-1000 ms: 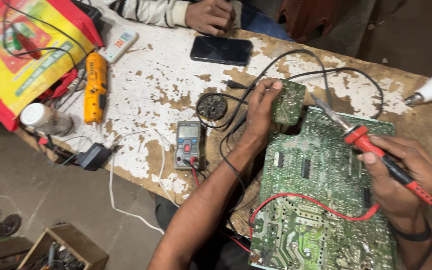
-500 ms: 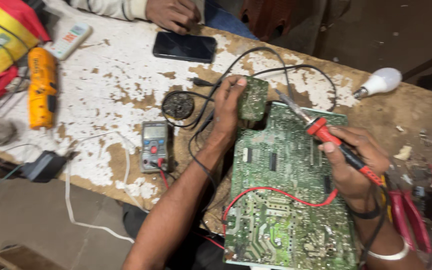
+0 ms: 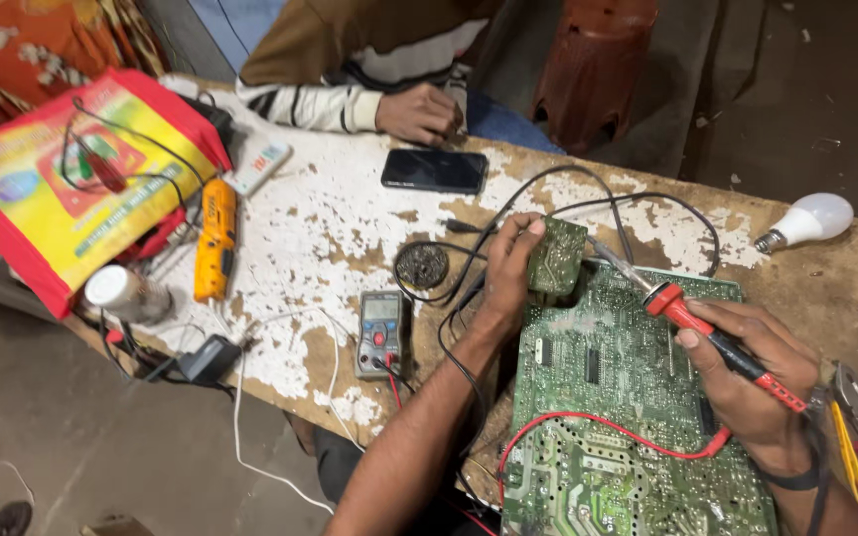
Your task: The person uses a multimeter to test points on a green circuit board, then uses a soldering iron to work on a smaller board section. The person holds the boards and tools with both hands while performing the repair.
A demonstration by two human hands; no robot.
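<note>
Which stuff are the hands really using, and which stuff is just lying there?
In use:
left hand holds small green board
right hand holds red soldering iron
big green circuit board

Lying about:
phone
white bulb
multimeter
orange tool

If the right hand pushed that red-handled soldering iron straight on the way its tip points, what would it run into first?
Most likely the small green circuit board that the left hand holds up: the soldering iron in the right hand points up-left at its edge. Depth is hard to judge; it may already touch.
</note>
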